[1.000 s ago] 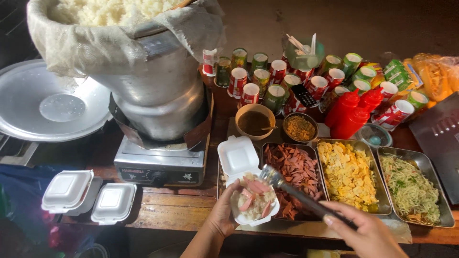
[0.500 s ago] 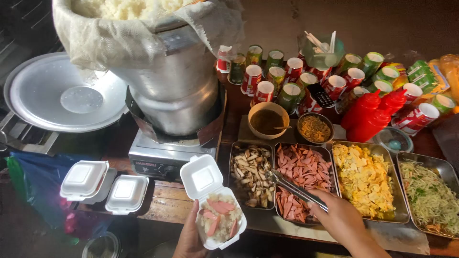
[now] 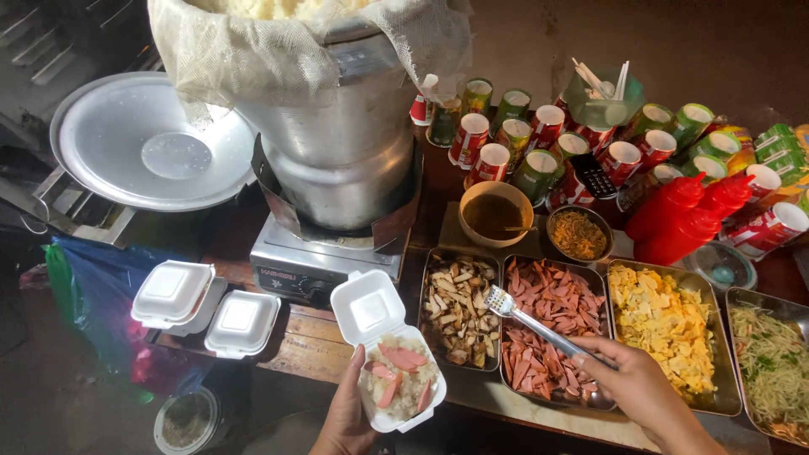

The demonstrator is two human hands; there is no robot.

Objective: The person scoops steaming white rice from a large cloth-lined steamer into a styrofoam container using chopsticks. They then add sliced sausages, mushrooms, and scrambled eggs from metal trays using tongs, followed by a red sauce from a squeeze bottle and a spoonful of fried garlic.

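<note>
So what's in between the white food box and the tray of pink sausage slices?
In the head view, a metal tray of pale brown sliced pieces sits between the open foam box in the left hand and the sausage tray; the tongs reach over it.

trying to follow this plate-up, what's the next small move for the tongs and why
Probably dip the tongs into the tray of pale sliced pieces. The right hand holds them with their tip at that tray's edge, apparently empty, and the open box in the left hand shows only rice and pink sausage slices.
</note>
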